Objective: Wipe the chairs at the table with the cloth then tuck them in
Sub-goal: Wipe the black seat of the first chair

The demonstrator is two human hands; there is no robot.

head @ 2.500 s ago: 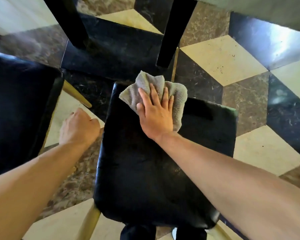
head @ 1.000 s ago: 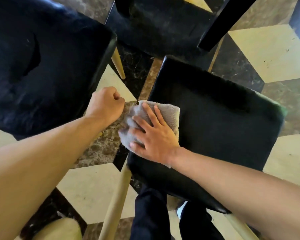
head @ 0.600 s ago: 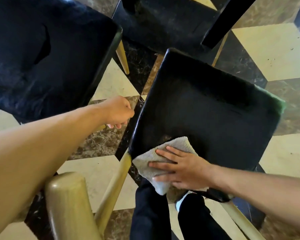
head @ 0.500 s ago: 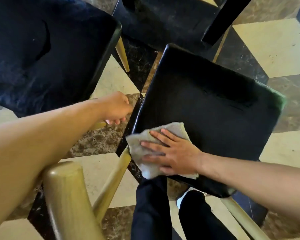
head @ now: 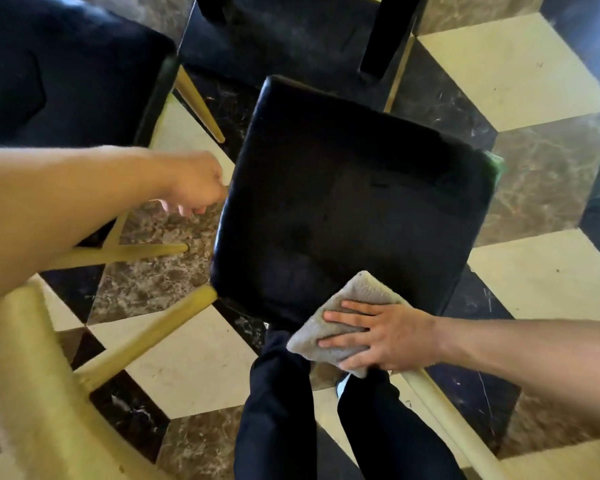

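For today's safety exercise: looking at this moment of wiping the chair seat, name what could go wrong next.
1. The cloth under the right hand overhangs the near edge of the black seat; it may slip off onto the floor.
2. The left hand sits at the seat's side, close to the neighbouring chair; fingers might get pinched when tucking in.
3. The person's legs stand among the splayed chair legs, a possible trip.

The person is showing both arms bare along all of their visible length, with no sleeve, watch or ring on the left hand (head: 196, 183) or the right hand (head: 388, 336). They are wearing dark navy trousers (head: 278, 414), and a sliver of white footwear (head: 340, 385) is peeking between the legs.
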